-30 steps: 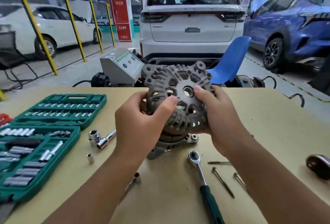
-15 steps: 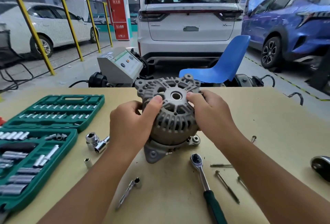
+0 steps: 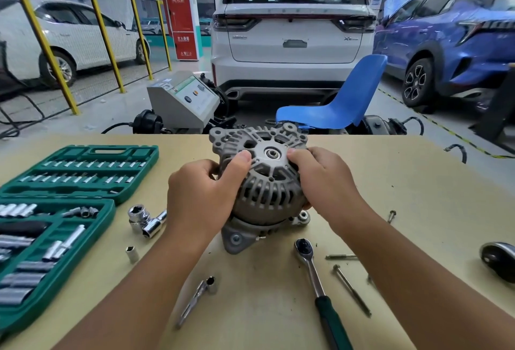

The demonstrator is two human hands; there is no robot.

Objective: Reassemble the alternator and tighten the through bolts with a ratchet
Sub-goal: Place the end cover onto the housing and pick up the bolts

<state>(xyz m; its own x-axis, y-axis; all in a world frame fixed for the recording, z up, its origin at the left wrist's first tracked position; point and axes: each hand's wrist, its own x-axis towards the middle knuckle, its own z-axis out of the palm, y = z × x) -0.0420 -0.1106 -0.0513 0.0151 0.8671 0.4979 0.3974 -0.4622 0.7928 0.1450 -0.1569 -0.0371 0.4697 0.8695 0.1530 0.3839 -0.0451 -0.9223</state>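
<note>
A grey slotted alternator housing cover (image 3: pixel 267 177) sits on top of the alternator body (image 3: pixel 242 234) at the middle of the table. My left hand (image 3: pixel 200 196) grips the cover's left side, thumb on its face. My right hand (image 3: pixel 323 179) grips the right side, thumb near the shaft bearing in the cover's centre hole. A ratchet (image 3: pixel 317 282) with a green handle lies in front of the alternator. Two long through bolts (image 3: pixel 351 289) (image 3: pixel 341 257) lie to its right, and a short bolt (image 3: pixel 391 215) further back.
An open green socket case (image 3: pixel 55 210) fills the table's left side. Loose chrome sockets (image 3: pixel 145 221), a small socket (image 3: pixel 131 253) and a small driver (image 3: pixel 196 301) lie between case and alternator. A dark round part (image 3: pixel 498 262) sits at the right edge. Cars, a blue chair (image 3: pixel 334 104) and a grey machine (image 3: pixel 184 101) stand beyond.
Both hands lowered the cover from a tilted, raised position down onto the alternator body. The shaft end now shows in the cover's centre hole.
</note>
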